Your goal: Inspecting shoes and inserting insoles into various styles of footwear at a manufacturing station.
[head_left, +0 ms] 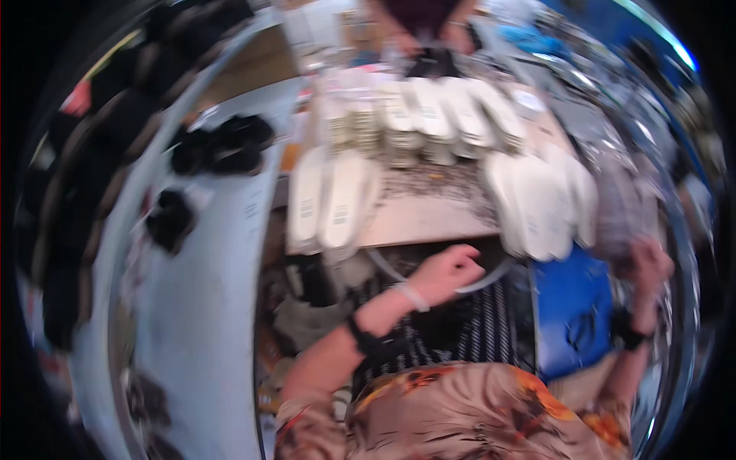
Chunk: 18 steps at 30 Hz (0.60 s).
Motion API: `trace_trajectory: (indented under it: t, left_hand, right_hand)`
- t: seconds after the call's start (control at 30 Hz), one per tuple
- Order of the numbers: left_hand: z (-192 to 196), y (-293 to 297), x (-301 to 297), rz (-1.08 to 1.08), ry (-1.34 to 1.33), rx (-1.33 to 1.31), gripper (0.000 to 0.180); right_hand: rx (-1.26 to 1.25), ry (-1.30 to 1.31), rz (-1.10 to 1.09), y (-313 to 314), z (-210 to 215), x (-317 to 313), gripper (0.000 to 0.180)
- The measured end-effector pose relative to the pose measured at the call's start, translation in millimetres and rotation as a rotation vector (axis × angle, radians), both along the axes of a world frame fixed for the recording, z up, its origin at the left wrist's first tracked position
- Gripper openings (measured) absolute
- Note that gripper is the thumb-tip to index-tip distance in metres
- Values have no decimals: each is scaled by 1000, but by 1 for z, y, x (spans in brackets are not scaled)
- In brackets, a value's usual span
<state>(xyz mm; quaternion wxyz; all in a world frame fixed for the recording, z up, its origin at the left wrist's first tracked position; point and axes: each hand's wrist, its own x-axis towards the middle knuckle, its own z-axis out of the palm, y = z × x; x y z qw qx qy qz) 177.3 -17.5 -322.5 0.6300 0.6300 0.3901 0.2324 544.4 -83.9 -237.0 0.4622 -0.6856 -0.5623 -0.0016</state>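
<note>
My left hand is curled closed above my lap, just off the near edge of the table. A pale curved band passes by it; whether the fingers hold anything is hidden. Far to the right, my right hand is at a clear plastic bag, its fingers smeared by motion. White insoles lie on the table: a fanned pile at the right, a pair of piles at the left, and several stacks across the back.
A person's hands hold something black beyond the stacks. Small dark bits are strewn over the tabletop. Black bundles lie on a pale bench at the left. A blue panel-like thing is beside my lap.
</note>
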Motion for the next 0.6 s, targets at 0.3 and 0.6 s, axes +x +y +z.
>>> trace_trajectory:
  t: [0.3, 0.6]
  left_hand:
    - [-71, -21, -62, 887, -326, -141, 67]
    - [-126, -5, -103, 706, 133, 287, 53]
  right_hand:
    - [-12, -563, 817, 24, -85, -270, 13]
    - [-460, 138, 632, -8, -82, -200, 53]
